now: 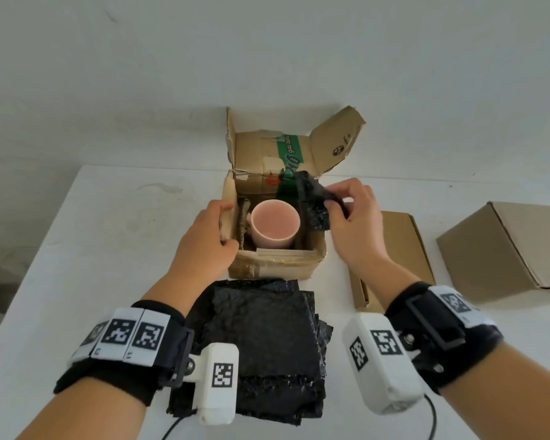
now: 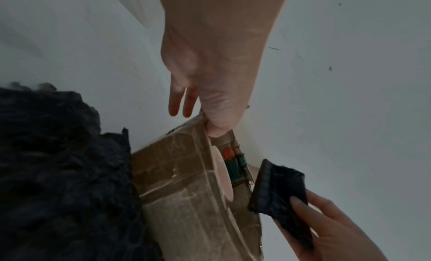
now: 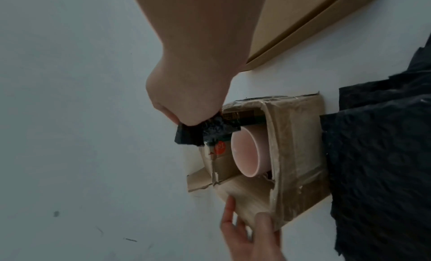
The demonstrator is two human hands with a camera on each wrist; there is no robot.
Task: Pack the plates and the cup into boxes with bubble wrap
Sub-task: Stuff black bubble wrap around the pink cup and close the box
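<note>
A pink cup (image 1: 275, 222) stands upright inside an open, worn cardboard box (image 1: 273, 265) in the middle of the white table. My left hand (image 1: 215, 230) pinches the box's left flap (image 3: 247, 200), thumb on the inner side (image 2: 217, 125). My right hand (image 1: 346, 211) pinches a small folded piece of black bubble wrap (image 1: 315, 201) over the box's right side, beside the cup's rim (image 3: 249, 154). The folded piece (image 2: 277, 187) hangs partly into the gap between cup and box wall. No plates are visible.
A stack of black bubble wrap sheets (image 1: 261, 338) lies just in front of the box. A flat cardboard box (image 1: 397, 249) lies to the right, and a closed brown box (image 1: 508, 249) stands farther right. A white wall rises behind the table.
</note>
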